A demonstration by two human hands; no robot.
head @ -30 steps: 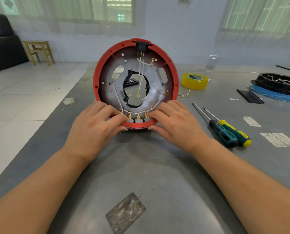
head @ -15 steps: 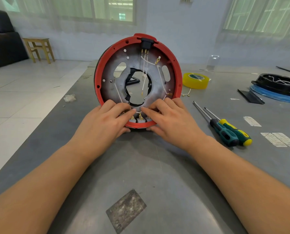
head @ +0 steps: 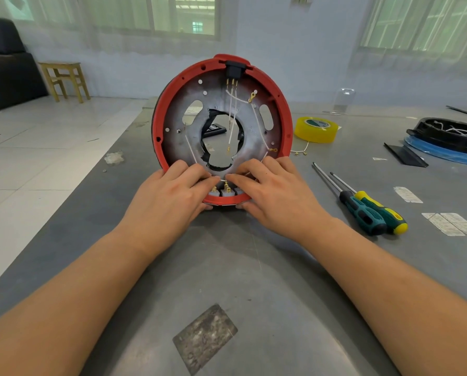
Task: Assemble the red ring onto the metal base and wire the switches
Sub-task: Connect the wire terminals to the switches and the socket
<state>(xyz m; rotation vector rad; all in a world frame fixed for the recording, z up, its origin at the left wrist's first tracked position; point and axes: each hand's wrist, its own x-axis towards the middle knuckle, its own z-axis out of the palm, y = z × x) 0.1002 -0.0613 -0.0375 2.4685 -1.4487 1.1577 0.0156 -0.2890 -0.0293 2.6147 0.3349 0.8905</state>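
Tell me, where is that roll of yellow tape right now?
In the head view the roll of yellow tape lies flat on the grey table, right of the upright red ring and beyond the two screwdrivers.

Yellow tape roll [head: 316, 129], two screwdrivers [head: 368, 210], wooden stool [head: 64, 78] beyond the table [head: 254, 280].

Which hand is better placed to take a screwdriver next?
Right hand, probably: both screwdrivers lie on the table on its side, while the left hand is across the red ring.
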